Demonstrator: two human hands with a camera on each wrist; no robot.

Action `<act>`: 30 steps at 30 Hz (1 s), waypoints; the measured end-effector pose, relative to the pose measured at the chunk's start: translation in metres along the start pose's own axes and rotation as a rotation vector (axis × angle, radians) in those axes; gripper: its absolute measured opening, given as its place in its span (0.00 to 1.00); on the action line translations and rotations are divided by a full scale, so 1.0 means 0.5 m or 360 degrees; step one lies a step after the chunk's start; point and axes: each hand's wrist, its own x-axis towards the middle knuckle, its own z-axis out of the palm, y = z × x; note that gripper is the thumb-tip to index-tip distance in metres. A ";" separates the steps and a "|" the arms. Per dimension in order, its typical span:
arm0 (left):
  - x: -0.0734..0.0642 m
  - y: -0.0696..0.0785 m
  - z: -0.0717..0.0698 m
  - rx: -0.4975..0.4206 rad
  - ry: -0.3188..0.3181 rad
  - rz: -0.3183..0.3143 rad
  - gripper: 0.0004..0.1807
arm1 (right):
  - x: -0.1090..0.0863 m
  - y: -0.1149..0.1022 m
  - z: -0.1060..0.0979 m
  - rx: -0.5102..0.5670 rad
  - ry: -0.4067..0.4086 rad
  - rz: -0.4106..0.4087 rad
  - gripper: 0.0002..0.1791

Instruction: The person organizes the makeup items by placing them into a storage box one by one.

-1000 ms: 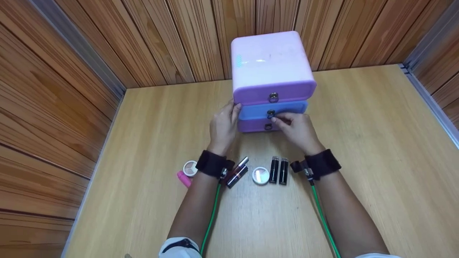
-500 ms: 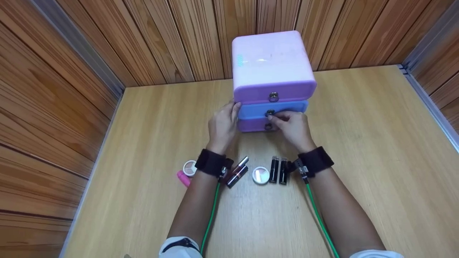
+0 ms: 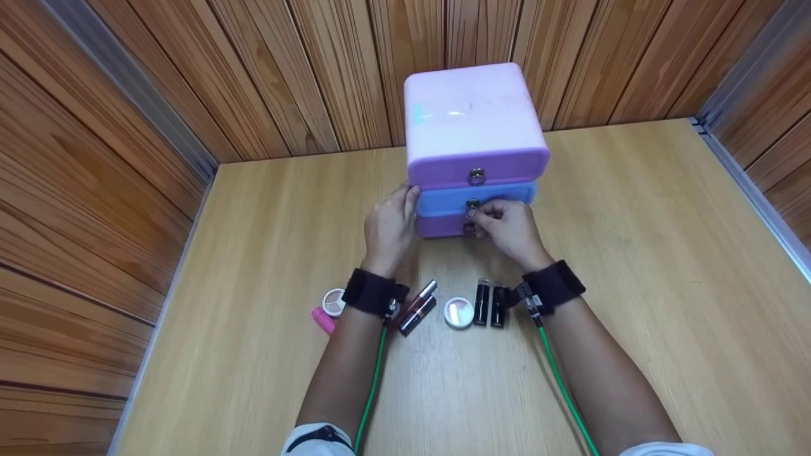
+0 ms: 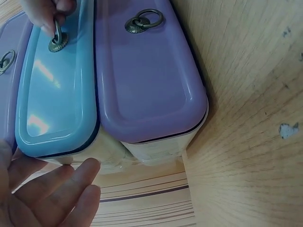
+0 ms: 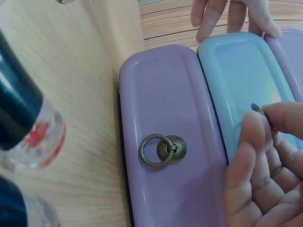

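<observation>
A small chest of drawers (image 3: 472, 117) with a pink top stands near the back wall. Its middle drawer (image 3: 443, 201) is blue, between a purple upper drawer (image 3: 443, 171) and a purple lower drawer (image 5: 165, 104). All three fronts look closed. My right hand (image 3: 512, 231) pinches the brass ring pull (image 4: 58, 33) of the blue drawer between thumb and forefinger. My left hand (image 3: 388, 231) rests at the chest's left side. Its thumb touches the front near the seam of the upper and blue drawers, and the other fingers extend along the side in the left wrist view.
Makeup lies on the table (image 3: 266, 253) before the chest: a white round compact (image 3: 459, 313), two black tubes (image 3: 481, 303), two slim dark tubes (image 3: 418, 315), a pink tube (image 3: 323, 320) and a three-part palette (image 3: 334, 302). Wood-panelled walls (image 3: 342, 76) surround the table.
My right hand has shifted slightly left, and its thumb and finger have closed round the blue drawer's ring. The left hand stays at the chest's side. The head view has moved a little.
</observation>
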 end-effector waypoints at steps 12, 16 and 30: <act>-0.001 0.008 -0.009 -0.0086 -0.0096 -0.0072 0.23 | -0.045 -0.005 -0.013 -0.0013 -0.0104 0.0039 0.08; 0.000 0.006 -0.012 -0.0084 -0.0162 -0.0116 0.25 | -0.066 -0.009 -0.014 -0.0042 -0.0134 0.0049 0.11; 0.004 -0.001 -0.021 -0.0102 -0.0218 -0.0134 0.27 | -0.143 -0.027 -0.016 -0.0241 -0.0227 0.0043 0.09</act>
